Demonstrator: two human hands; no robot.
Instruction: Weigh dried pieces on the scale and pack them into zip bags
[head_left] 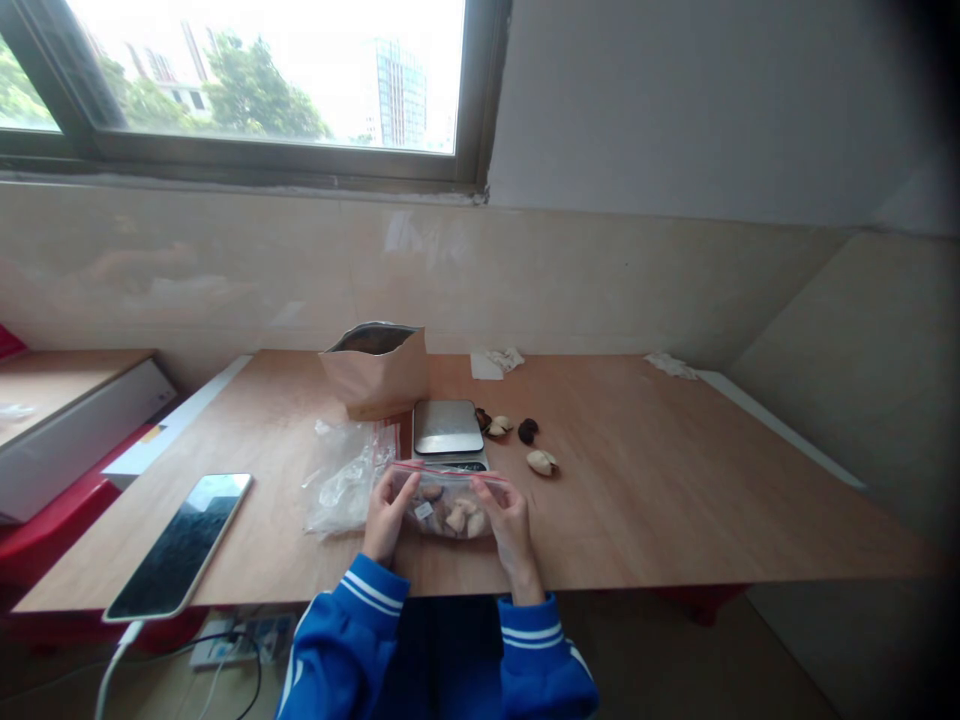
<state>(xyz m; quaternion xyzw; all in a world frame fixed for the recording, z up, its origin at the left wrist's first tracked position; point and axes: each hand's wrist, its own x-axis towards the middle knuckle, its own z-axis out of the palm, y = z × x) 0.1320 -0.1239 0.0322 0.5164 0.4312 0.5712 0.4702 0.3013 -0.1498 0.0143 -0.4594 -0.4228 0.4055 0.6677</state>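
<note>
Between my two hands is a clear zip bag with a red seal strip, holding several pale and brown pieces and a small white packet. My left hand pinches its upper left corner, thumb on the strip. At the upper right corner my right hand grips the same strip between thumb and fingers. Just beyond the bag sits a small digital scale with a bare metal plate; the bag's top overlaps its display. A heap of empty clear zip bags lies left of my left hand.
An open brown paper pouch stands behind the scale. Pale shell-like pieces and a dark curled piece lie to the right on the wooden table. A phone with a white cable rests near the left edge. Crumpled tissue lies behind.
</note>
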